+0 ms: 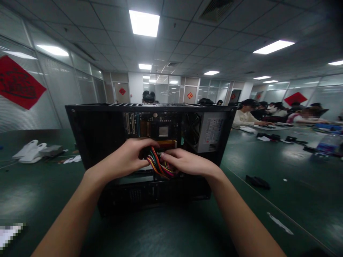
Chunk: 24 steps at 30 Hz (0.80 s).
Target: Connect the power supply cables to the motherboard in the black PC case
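A black computer case (pixel 102 142) stands open in front of me on a green table. Inside it are a motherboard (pixel 150 125), a black fan (pixel 193 126) and a grey power supply (pixel 213 132). Both my hands reach into the lower middle of the case, around a bundle of multicoloured cables (pixel 158 164). My left hand (pixel 134 153) curls round the bundle from the left, thumb below and fingers above. On the other side, my right hand (pixel 183 160) closes on the cables with thumb and fingers. Its fingertips are partly hidden.
Left on the table (pixel 40 189) are a white plastic bag (pixel 30 151), a grey box (pixel 50 150) and paper scraps. To the right lie a black item (pixel 257 182) and a white strip (pixel 280 223); a water bottle (pixel 329 144) stands farther back. Several people sit at tables beyond.
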{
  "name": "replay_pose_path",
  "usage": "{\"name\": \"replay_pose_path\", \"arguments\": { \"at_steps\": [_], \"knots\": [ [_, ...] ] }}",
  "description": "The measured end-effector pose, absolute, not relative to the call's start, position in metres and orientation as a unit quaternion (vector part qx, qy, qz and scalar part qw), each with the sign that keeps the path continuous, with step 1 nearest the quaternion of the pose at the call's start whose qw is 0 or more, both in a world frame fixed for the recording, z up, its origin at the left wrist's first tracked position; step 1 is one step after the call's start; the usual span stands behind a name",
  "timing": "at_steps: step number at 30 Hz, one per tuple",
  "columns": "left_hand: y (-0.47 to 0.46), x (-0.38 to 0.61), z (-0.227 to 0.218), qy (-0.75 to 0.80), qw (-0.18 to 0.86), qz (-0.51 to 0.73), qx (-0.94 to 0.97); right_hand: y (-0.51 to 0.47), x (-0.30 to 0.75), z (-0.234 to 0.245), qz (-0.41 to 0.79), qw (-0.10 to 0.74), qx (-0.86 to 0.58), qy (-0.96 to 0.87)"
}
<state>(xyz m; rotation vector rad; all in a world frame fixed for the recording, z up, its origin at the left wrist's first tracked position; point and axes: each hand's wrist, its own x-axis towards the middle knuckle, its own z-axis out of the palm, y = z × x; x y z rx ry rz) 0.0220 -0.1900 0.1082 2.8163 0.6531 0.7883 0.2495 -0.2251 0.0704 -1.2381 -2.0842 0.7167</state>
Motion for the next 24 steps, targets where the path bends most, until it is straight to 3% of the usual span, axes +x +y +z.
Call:
{"name": "replay_pose_path", "arguments": {
  "at_steps": [4,14,24],
  "knots": [
    [-0.193,0.032,0.104,0.207,0.076,0.260,0.940,-0.238,0.242,0.080,0.202,0.323,-0.460,-0.802],
    [-0.195,0.043,0.100,0.181,0.080,0.282,0.939,-0.234,0.240,0.080,0.292,0.425,-0.443,-0.734],
    [-0.193,0.042,0.099,0.209,0.109,0.264,0.935,-0.232,0.241,0.080,0.355,0.401,-0.422,-0.731]
  ]
}}
